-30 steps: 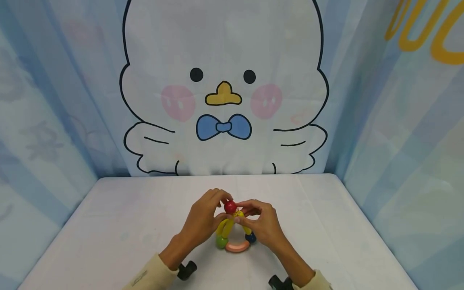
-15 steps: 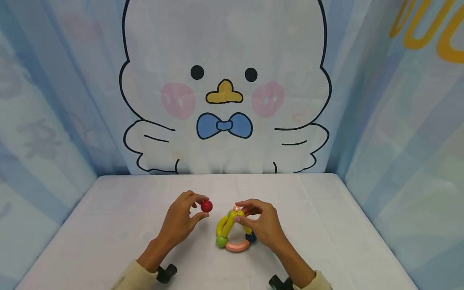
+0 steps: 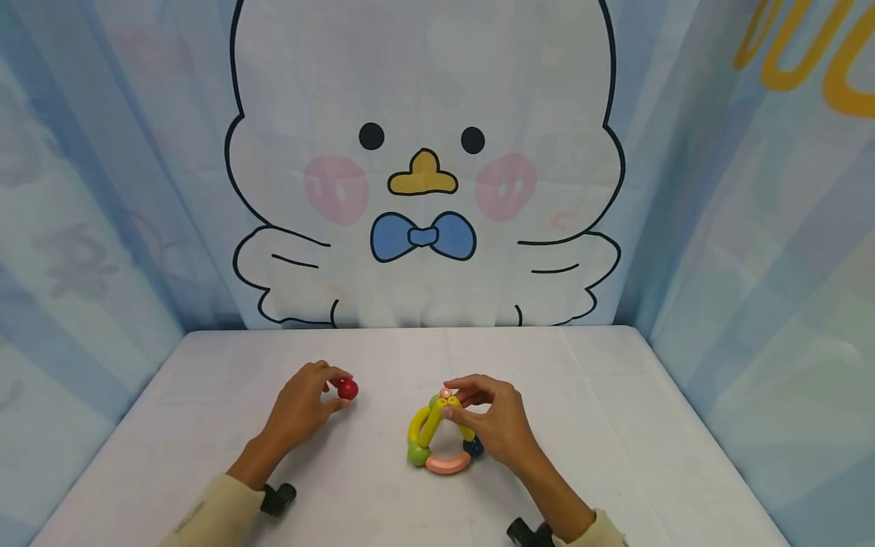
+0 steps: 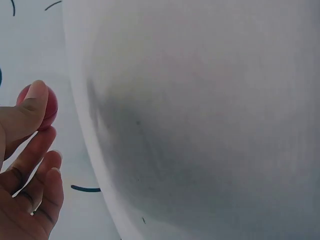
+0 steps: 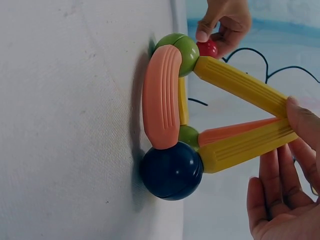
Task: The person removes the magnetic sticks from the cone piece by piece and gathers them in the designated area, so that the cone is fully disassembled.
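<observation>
My left hand point(image 3: 297, 406) pinches a red ball point(image 3: 349, 389) between thumb and fingertips, left of the toy frame; the left wrist view shows the thumb across the ball point(image 4: 51, 107). My right hand point(image 3: 502, 422) pinches the upper ends of yellow sticks point(image 5: 245, 89), where they meet a straight pink stick point(image 5: 235, 132). These lean together like a pyramid. At its base, a curved pink stick point(image 5: 162, 97) joins a green ball point(image 5: 186, 54) to a dark blue ball point(image 5: 171, 171). A second green ball point(image 5: 189, 136) sits behind, joined to another yellow stick.
The white-covered table point(image 3: 588, 448) extends around both hands. A back curtain with a cartoon bird point(image 3: 424, 76) hangs behind it, and pale blue curtains point(image 3: 766, 266) flank the sides. Dark wrist devices point(image 3: 279, 500) sit at both cuffs.
The left hand has lifted the red ball away from the top of the stick frame and carried it left. The right hand stays on the frame's top, nearly still.
</observation>
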`<action>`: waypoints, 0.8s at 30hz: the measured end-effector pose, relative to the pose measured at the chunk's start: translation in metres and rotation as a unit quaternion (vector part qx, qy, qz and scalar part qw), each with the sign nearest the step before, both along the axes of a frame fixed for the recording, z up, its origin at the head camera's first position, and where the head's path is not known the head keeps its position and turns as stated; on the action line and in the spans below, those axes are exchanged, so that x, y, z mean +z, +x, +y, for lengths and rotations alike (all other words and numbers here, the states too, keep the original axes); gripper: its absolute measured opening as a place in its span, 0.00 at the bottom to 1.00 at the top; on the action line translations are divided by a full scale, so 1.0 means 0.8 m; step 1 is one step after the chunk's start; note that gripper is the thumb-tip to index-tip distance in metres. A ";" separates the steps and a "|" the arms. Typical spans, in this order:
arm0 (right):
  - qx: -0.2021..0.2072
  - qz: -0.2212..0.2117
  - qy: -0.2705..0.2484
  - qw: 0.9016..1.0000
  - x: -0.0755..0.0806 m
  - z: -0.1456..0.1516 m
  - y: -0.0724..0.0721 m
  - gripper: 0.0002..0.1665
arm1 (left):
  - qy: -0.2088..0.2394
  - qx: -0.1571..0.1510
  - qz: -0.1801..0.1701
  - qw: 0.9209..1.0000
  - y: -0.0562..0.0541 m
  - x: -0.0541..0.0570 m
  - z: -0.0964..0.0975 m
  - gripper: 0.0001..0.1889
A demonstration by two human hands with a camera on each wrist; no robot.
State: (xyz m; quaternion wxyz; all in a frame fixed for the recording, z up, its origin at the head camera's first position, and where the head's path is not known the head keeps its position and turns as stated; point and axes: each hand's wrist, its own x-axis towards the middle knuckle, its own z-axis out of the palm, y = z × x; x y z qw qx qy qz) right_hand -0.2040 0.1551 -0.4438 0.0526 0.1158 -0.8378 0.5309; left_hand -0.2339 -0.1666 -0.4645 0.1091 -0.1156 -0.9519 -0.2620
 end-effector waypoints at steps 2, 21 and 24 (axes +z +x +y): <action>-0.002 -0.004 0.000 1.000 0.001 0.000 0.001 0.18 | -0.010 -0.002 -0.005 1.000 -0.004 0.000 -0.006 0.22; 0.002 -0.003 -0.004 1.000 0.000 0.000 0.000 0.18 | -0.042 -0.004 -0.072 0.997 -0.023 -0.009 -0.017 0.23; 0.001 0.001 -0.003 1.000 0.000 0.000 0.000 0.18 | -0.043 -0.006 -0.071 0.997 -0.020 -0.010 -0.017 0.24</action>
